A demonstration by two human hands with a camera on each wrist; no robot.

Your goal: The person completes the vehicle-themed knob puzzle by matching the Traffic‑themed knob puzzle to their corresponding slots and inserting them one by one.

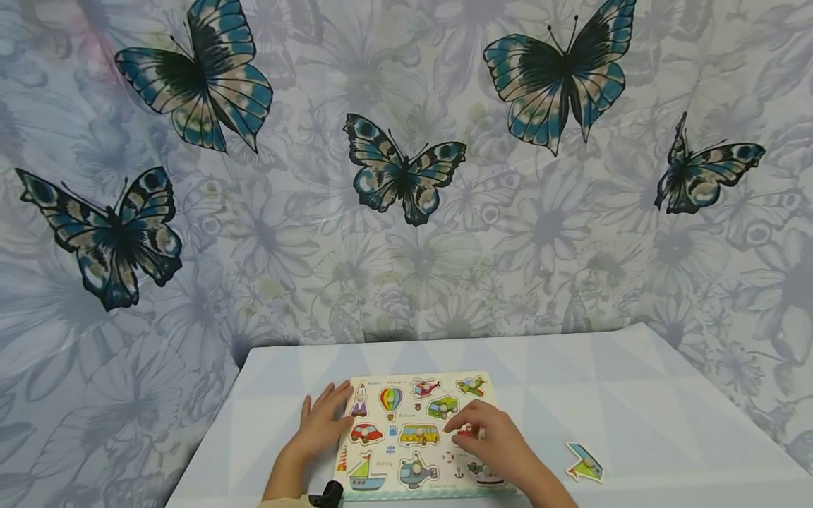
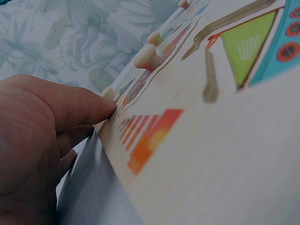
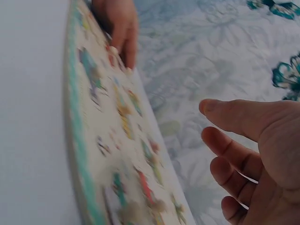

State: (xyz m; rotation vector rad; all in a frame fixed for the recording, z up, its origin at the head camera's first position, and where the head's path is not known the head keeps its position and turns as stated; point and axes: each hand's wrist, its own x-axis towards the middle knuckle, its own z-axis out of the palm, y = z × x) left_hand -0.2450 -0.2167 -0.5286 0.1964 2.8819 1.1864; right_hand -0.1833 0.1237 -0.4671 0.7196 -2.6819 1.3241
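Observation:
A wooden peg puzzle board (image 1: 392, 455) with vehicle pictures lies on the table. My left hand (image 1: 320, 425) rests at its left edge, fingers spread, with the thumb (image 2: 89, 107) on the board's rim in the left wrist view. Over the board's right side is my right hand (image 1: 492, 434). Its fingers are loosely bent, with a gap between thumb and fingertips and nothing held in the right wrist view. It partly hides a red piece (image 1: 466, 430). Around it show a yellow bus (image 1: 419, 434), a green car (image 1: 442, 406) and a ship piece (image 1: 485, 474).
To the right of the board, a loose green and blue piece (image 1: 585, 463) lies on the pale table (image 1: 571, 381); its kind is unclear. Behind the table hangs a floral cloth (image 1: 419, 282) with large butterflies. Small knobs (image 2: 146, 57) stick up from the pieces.

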